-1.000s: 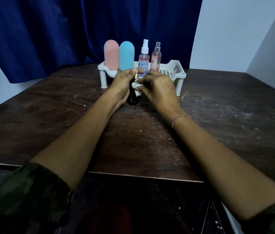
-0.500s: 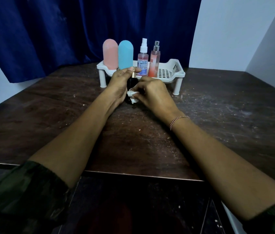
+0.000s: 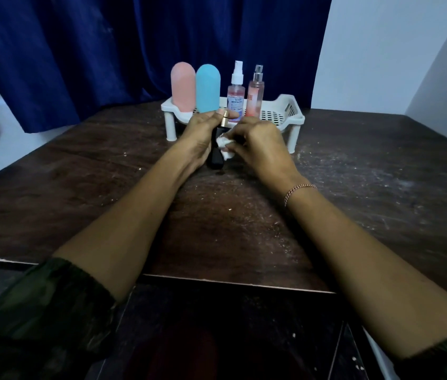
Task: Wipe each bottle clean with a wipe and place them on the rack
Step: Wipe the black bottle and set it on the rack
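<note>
Dark table point(image 3: 79, 187), blue curtain point(image 3: 79, 50) behind; four bottles point(image 3: 207, 91) stand on the white rack point(image 3: 296, 119); left hand point(image 3: 200, 135) grips a black bottle point(image 3: 216, 157) before it; right hand point(image 3: 260, 144) pinches the wipe point(image 3: 224, 145) against it; racking apparently remains.

Five bottles: pink bottle point(image 3: 182, 89), blue bottle point(image 3: 207, 91), white-capped spray bottle point(image 3: 235, 94), silver-capped spray bottle point(image 3: 256, 97), black bottle point(image 3: 216, 158). One rack point(image 3: 291, 106). One wipe point(image 3: 223, 145). Two hands: left hand point(image 3: 200, 138), right hand point(image 3: 261, 149).

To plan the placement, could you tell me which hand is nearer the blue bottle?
Left. The left hand is just in front of the blue bottle; the right hand is farther off, to its right.
</note>
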Motion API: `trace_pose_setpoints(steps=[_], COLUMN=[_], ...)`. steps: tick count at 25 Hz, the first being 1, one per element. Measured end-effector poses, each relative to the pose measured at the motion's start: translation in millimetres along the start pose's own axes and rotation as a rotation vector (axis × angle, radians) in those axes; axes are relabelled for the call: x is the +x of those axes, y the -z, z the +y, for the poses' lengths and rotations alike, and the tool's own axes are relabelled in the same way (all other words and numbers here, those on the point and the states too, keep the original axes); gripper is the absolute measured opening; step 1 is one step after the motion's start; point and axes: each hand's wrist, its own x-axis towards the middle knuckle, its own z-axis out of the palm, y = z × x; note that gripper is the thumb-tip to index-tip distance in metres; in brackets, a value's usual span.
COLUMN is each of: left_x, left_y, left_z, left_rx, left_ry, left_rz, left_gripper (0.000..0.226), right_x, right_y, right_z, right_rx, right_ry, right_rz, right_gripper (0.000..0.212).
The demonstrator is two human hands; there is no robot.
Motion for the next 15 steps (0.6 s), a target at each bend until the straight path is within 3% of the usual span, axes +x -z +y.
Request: trace_pose_setpoints(steps=[3,8,11,15], left_x=[-2.8,-3.1,-1.1,0.6], left_y=[-1.8,-1.0,-0.3,-1.6], left_z=[0.4,-1.1,-2.8,-4.9], left_rx=[-0.010,-0.005,0.000,-0.043], left_ry=[0.002,-0.014,-0.016,-0.021], left_rz=[0.021,0.063,0.066,0.012], left_gripper=[0.033,0.033,0.031,0.028], right_x=[0.4,-2.1,-1.9,-1.0], right_y=[-0.3,-3.6,-4.1,-0.7], right_z=[1.5,-0.7,-2.1,-0.9], right_rx=[0.032,0.026,0.017,0.001], right_ry=[-0.020,0.046,0.063,0.048], right_rz=[0.022,-0.229,-0.166,0.038], right_gripper=[0.019,0.020,0.020,0.020])
